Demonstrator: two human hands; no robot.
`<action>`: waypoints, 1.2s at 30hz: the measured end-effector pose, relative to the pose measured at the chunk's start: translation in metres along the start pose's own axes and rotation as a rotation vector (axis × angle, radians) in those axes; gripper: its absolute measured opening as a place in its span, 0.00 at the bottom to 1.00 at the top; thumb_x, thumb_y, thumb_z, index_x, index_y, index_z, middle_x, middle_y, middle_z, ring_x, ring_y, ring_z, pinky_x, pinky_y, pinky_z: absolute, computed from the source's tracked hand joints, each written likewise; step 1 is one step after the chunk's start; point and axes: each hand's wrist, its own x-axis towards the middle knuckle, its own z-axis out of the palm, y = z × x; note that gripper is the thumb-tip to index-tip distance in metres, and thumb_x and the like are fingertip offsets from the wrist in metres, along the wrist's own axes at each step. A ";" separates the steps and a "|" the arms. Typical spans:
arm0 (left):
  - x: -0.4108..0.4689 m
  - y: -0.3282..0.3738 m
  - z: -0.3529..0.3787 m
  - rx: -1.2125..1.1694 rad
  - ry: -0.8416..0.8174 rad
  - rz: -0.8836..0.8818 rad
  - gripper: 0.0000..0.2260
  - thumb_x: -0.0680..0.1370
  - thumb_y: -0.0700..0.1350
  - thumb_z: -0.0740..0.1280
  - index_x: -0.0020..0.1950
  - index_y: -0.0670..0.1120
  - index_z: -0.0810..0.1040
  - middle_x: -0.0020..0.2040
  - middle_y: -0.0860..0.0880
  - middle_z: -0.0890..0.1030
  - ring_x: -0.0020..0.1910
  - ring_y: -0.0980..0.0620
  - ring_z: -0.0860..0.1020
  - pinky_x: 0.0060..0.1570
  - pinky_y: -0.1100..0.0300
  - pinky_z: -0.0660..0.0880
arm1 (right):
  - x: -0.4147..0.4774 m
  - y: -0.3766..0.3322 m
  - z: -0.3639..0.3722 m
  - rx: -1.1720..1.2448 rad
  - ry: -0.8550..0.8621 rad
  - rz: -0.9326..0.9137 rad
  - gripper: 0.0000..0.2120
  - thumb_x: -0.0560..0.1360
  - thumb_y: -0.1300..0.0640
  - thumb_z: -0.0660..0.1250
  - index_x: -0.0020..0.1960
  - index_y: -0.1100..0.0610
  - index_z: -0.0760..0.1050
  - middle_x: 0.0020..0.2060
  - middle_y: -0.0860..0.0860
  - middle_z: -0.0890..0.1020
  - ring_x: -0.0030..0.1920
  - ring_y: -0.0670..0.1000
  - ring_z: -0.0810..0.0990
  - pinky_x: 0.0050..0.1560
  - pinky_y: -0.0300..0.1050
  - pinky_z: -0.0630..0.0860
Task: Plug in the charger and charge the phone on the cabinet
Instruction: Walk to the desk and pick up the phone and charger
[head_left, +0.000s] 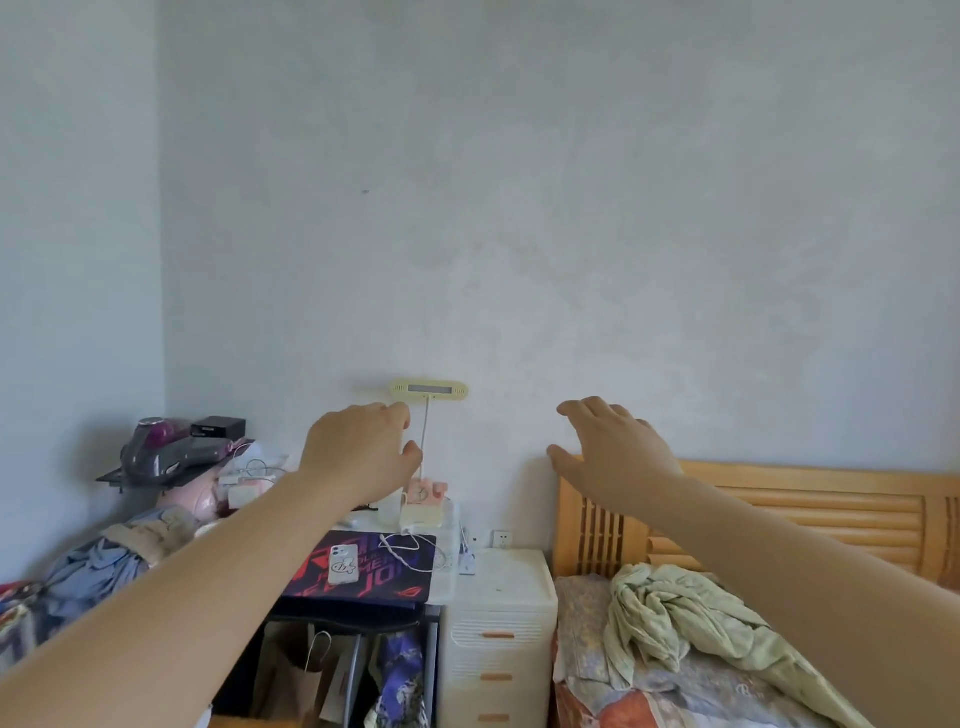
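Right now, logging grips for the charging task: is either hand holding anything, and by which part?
Nothing held: left hand and right hand are both empty in the air.

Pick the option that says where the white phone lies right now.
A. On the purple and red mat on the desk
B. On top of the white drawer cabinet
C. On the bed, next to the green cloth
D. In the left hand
A: the white phone lies flat on the purple and red mat, beside the white cable; both hands are raised and empty.
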 end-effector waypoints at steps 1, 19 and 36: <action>0.011 -0.001 0.014 0.009 -0.013 -0.002 0.15 0.76 0.53 0.58 0.59 0.49 0.75 0.52 0.51 0.82 0.48 0.48 0.79 0.41 0.57 0.70 | 0.013 0.007 0.012 0.011 -0.004 0.005 0.25 0.78 0.43 0.56 0.71 0.52 0.62 0.68 0.50 0.70 0.65 0.53 0.69 0.61 0.50 0.68; 0.238 -0.058 0.265 -0.054 -0.141 -0.003 0.14 0.76 0.53 0.58 0.58 0.49 0.74 0.52 0.53 0.81 0.48 0.50 0.78 0.41 0.57 0.72 | 0.250 0.088 0.232 0.009 -0.094 0.039 0.26 0.77 0.43 0.55 0.72 0.52 0.61 0.68 0.50 0.70 0.65 0.53 0.69 0.61 0.49 0.68; 0.391 -0.088 0.444 -0.051 -0.236 -0.023 0.15 0.77 0.53 0.58 0.59 0.49 0.74 0.54 0.53 0.79 0.50 0.49 0.77 0.44 0.57 0.72 | 0.445 0.143 0.405 0.052 -0.144 -0.013 0.25 0.77 0.42 0.56 0.71 0.51 0.62 0.67 0.48 0.70 0.66 0.53 0.68 0.63 0.49 0.66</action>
